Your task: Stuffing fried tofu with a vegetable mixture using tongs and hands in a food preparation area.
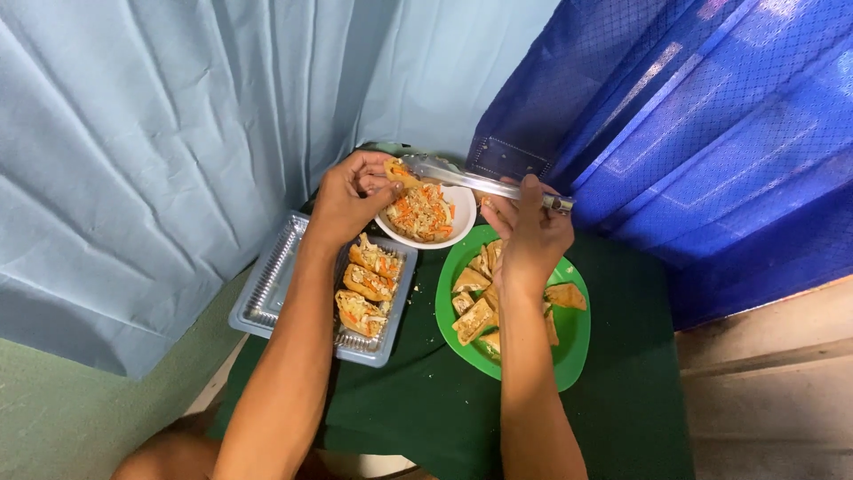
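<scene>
My left hand (348,197) holds a golden piece of fried tofu (397,172) over the rim of a white bowl (462,227) filled with shredded carrot and vegetable filling (421,213). My right hand (530,233) grips metal tongs (471,180), whose tips reach left to the tofu piece. Below the right hand, a green plate (573,342) carries several plain tofu pieces (473,318). A clear plastic tray (275,289) under my left forearm holds three stuffed tofu pieces (366,284).
Everything stands on a small table covered with dark green cloth (426,409). A pale blue curtain (160,133) hangs at the left and back, a dark blue mesh fabric (693,133) at the right. Wooden boards (773,382) show at the lower right.
</scene>
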